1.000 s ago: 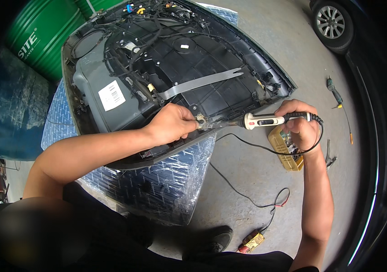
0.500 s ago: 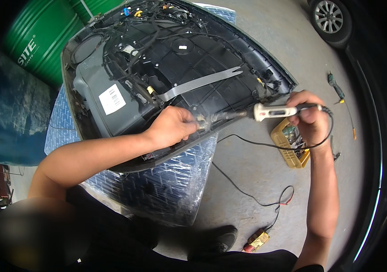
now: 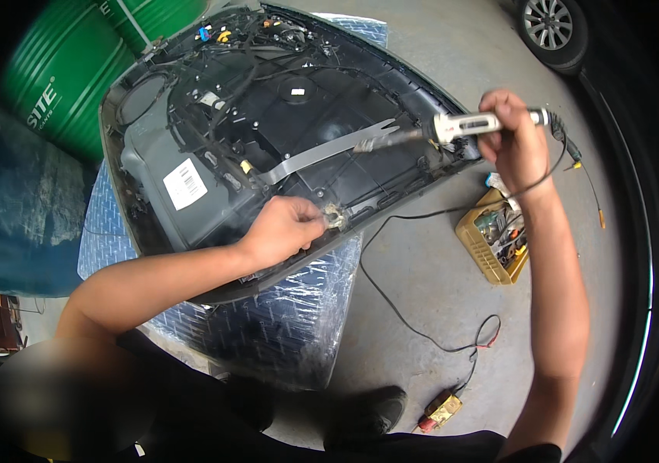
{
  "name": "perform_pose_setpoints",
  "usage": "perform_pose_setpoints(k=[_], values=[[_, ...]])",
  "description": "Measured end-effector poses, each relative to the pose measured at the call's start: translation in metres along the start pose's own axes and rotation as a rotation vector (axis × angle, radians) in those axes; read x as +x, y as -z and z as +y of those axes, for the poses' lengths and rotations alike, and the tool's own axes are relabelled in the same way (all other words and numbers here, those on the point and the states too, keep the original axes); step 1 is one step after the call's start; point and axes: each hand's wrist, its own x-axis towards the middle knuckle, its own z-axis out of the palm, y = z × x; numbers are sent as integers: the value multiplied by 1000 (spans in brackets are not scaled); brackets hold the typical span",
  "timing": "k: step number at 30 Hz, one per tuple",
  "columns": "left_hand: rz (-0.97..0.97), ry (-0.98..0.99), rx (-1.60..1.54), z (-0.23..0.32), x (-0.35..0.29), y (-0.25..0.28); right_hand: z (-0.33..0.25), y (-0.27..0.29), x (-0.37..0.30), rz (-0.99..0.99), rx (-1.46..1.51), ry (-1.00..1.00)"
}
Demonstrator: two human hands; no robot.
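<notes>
The handheld tool (image 3: 457,126) has a slim white body with a dark slot-like part, a black rear end trailing a black cord (image 3: 435,214), and a blurred metallic front. It points toward the left of the view, tip slightly lower than handle; its long axis runs nearly level across the picture. It is held above the right side of the black panel (image 3: 353,99), its front overlapping the forked grey strip (image 3: 322,154) in view; contact cannot be told. The right hand (image 3: 516,150) grips its rear. The left hand (image 3: 283,228) is narrowed to a pinch beside a pale, rough patch (image 3: 335,217) near the panel's edge; whether anything sits between its fingertips cannot be told.
</notes>
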Motion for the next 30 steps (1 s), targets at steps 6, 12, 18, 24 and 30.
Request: perform_pose_setpoints(k=[6, 12, 18, 24, 30], values=[[14, 95, 4, 8, 3, -2, 27, -10, -37, 27, 19, -122], [21, 63, -21, 5, 6, -4, 27, -16, -35, 33, -126, -83], [30, 61, -23, 0, 7, -5, 32, -32, -34, 59, -79, -130], [18, 54, -46, 3, 8, -7, 41, -27, -27, 79, -51, -135], [20, 69, -36, 4, 7, -6, 38, -33, -27, 82, -76, -130]])
